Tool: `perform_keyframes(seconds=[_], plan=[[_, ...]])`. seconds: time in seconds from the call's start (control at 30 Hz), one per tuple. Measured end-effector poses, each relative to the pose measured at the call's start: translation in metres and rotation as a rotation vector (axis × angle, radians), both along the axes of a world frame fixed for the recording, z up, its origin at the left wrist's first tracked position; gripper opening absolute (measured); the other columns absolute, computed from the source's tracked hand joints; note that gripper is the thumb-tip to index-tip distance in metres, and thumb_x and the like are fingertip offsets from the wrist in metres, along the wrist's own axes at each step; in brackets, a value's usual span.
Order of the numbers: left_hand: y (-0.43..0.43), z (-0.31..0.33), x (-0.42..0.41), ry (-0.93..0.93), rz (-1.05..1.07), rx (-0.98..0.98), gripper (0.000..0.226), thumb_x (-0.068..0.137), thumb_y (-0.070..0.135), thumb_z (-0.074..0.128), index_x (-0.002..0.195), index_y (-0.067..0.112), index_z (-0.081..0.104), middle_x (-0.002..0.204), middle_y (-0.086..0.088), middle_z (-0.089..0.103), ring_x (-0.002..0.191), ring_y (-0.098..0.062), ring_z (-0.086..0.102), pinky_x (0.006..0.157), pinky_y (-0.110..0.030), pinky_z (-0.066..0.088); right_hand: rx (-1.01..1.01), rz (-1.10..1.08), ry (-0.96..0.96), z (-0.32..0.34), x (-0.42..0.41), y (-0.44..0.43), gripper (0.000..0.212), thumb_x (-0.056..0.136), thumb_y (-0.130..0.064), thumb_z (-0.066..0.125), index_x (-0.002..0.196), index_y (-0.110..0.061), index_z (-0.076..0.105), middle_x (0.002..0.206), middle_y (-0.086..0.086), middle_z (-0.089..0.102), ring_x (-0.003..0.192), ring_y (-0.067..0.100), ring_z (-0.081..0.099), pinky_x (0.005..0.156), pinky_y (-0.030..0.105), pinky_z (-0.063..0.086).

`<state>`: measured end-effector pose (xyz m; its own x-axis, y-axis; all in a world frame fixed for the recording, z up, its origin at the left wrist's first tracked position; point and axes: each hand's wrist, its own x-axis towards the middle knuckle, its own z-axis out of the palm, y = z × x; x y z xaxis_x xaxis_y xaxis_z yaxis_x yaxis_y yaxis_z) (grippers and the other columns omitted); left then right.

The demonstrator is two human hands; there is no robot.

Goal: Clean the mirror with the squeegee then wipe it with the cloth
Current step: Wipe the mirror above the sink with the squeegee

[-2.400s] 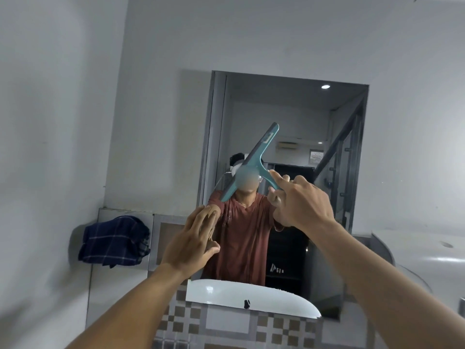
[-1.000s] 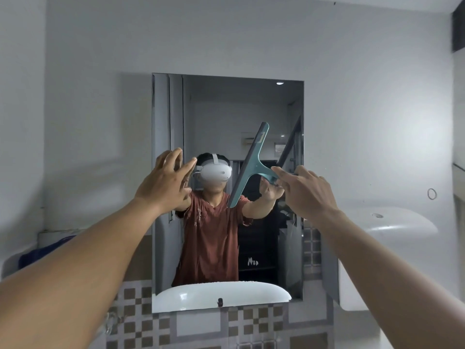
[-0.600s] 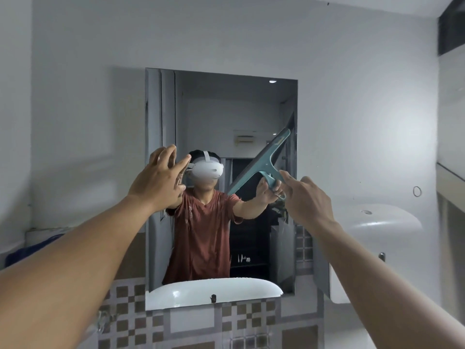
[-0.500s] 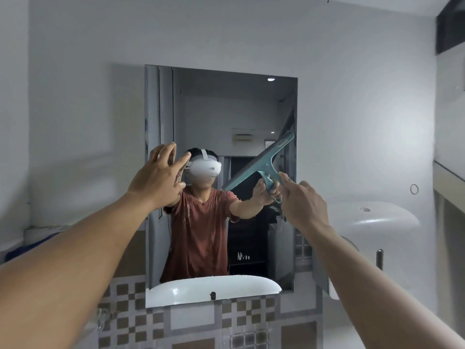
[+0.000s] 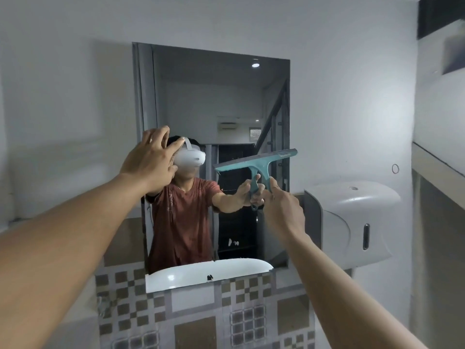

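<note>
A rectangular mirror [image 5: 201, 96] hangs on the white wall straight ahead. My right hand [image 5: 283, 210] grips the handle of a teal squeegee [image 5: 259, 163], whose blade lies almost level against the right half of the glass at mid height. My left hand [image 5: 151, 157] rests with spread fingers on the mirror's left edge, holding nothing. The cloth is not in view. The mirror reflects a person in a red shirt and a white basin.
A white wall-mounted dispenser [image 5: 352, 222] juts out just right of the mirror. Patterned brown and grey tiles [image 5: 201, 311] cover the wall below it. A ledge [image 5: 437, 170] runs along the right side wall.
The squeegee blade has turned from steeply tilted to nearly level and moved toward the mirror's right edge. My left hand has stayed on the mirror's left side. The view shifted right.
</note>
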<state>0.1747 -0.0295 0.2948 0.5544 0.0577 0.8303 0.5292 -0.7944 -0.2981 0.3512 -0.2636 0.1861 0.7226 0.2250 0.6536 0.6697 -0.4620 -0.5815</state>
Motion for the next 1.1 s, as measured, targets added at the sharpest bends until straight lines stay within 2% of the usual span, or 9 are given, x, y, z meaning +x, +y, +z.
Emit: perform_keyframes(seconds=[0.1,0.33,0.57,0.77,0.83,0.93,1.0,1.1], plan=[[-0.001,0.0,-0.001,0.0,0.004,0.004,0.076,0.079,0.033,0.078,0.147,0.024,0.045,0.146,-0.012,0.034,0.13,-0.036,0.032,0.099,-0.052,0.05,0.032,0.01,0.015,-0.011,-0.006,0.005,0.049,0.106,-0.039,0.03,0.154,-0.037,0.03,0.124,0.009,0.066,0.103,0.032,0.064,0.08,0.044,0.056],[-0.003,0.002,-0.001,0.0,0.022,0.019,0.071,0.082,0.034,0.074,0.146,0.024,0.046,0.144,-0.011,0.037,0.128,-0.036,0.035,0.096,-0.051,0.051,0.064,0.012,0.046,-0.033,-0.015,0.017,0.049,0.106,-0.043,0.033,0.155,-0.035,0.03,0.116,0.01,0.07,0.104,0.033,0.065,0.08,0.042,0.053],[0.0,0.011,-0.004,-0.011,0.044,0.068,0.058,0.082,0.031,0.073,0.135,0.02,0.051,0.129,-0.011,0.047,0.112,-0.036,0.045,0.086,-0.051,0.054,0.092,0.037,0.058,-0.061,-0.024,0.028,0.051,0.106,-0.042,0.035,0.156,-0.029,0.03,0.111,0.01,0.073,0.101,0.033,0.068,0.082,0.045,0.054],[0.006,0.017,-0.005,-0.009,0.047,0.067,0.066,0.082,0.032,0.074,0.141,0.017,0.049,0.14,-0.014,0.041,0.125,-0.037,0.039,0.082,-0.054,0.058,0.221,0.121,0.181,-0.064,-0.044,0.045,0.054,0.104,-0.044,0.04,0.155,-0.026,0.033,0.11,0.012,0.073,0.109,0.037,0.064,0.092,0.046,0.049],[0.007,0.016,-0.005,-0.002,0.043,0.051,0.066,0.083,0.032,0.074,0.141,0.017,0.047,0.14,-0.013,0.041,0.128,-0.036,0.037,0.079,-0.054,0.059,0.284,0.153,0.198,-0.067,-0.056,0.056,0.054,0.104,-0.041,0.042,0.154,-0.021,0.036,0.105,0.01,0.074,0.104,0.032,0.066,0.089,0.041,0.051],[0.007,0.019,-0.007,0.007,0.03,0.035,0.066,0.084,0.035,0.073,0.142,0.018,0.048,0.139,-0.011,0.041,0.128,-0.035,0.036,0.08,-0.056,0.058,0.357,0.188,0.225,-0.071,-0.071,0.075,0.055,0.105,-0.041,0.043,0.153,-0.017,0.036,0.097,0.004,0.075,0.093,0.023,0.069,0.068,0.025,0.046],[0.007,0.022,-0.01,0.027,0.027,0.042,0.065,0.085,0.037,0.072,0.143,0.019,0.049,0.137,-0.01,0.042,0.126,-0.035,0.037,0.082,-0.056,0.057,0.392,0.203,0.274,-0.072,-0.08,0.084,0.055,0.105,-0.042,0.042,0.152,-0.016,0.037,0.097,0.002,0.075,0.094,0.021,0.069,0.071,0.025,0.044],[0.01,0.027,-0.015,0.044,0.041,0.069,0.06,0.086,0.035,0.071,0.141,0.023,0.05,0.139,-0.011,0.04,0.128,-0.036,0.037,0.087,-0.055,0.055,0.398,0.252,0.268,-0.079,-0.094,0.101,0.053,0.103,-0.045,0.044,0.149,-0.019,0.041,0.089,-0.006,0.075,0.084,0.015,0.07,0.079,0.035,0.057]])
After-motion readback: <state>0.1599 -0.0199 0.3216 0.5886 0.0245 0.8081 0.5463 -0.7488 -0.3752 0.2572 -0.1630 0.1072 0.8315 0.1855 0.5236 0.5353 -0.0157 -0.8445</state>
